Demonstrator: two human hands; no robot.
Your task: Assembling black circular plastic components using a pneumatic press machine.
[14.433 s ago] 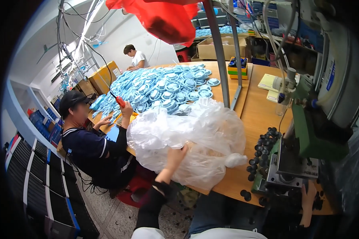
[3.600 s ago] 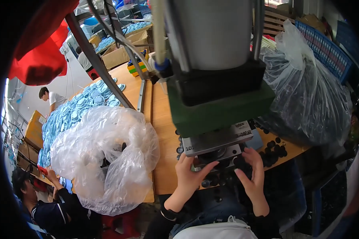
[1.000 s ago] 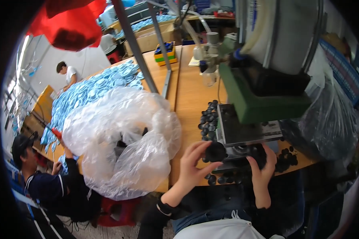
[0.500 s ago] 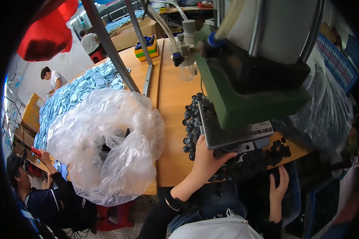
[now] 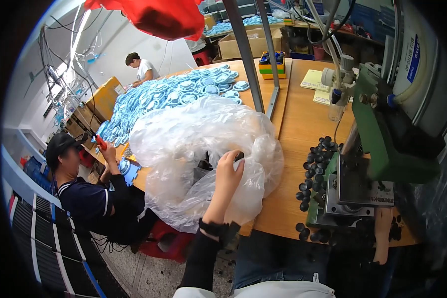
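Observation:
My left hand (image 5: 227, 174) is over the big clear plastic bag (image 5: 174, 129), its fingers closed on a small black piece (image 5: 239, 156). Inside the bag's opening, a few dark pieces (image 5: 204, 163) show. My right hand (image 5: 382, 223) reaches up beside the green press (image 5: 397, 154); its fingers are hidden behind the press's metal die block (image 5: 350, 198). Loose black round caps (image 5: 310, 181) lie on the table along the left side of the die block, with more near the table's front edge.
Light-blue plastic parts (image 5: 169, 94) are heaped behind the bag. A metal frame post (image 5: 246, 59) rises by the bag, near a yellow and green bin (image 5: 272, 65). At the left, a co-worker (image 5: 92, 184) holds a red-handled tool (image 5: 101, 143). A red stool (image 5: 169, 243) stands under the bag.
The view has swung left. My left hand has left the die block for the bag and now holds a black piece. My right hand has risen from below the table edge to the press.

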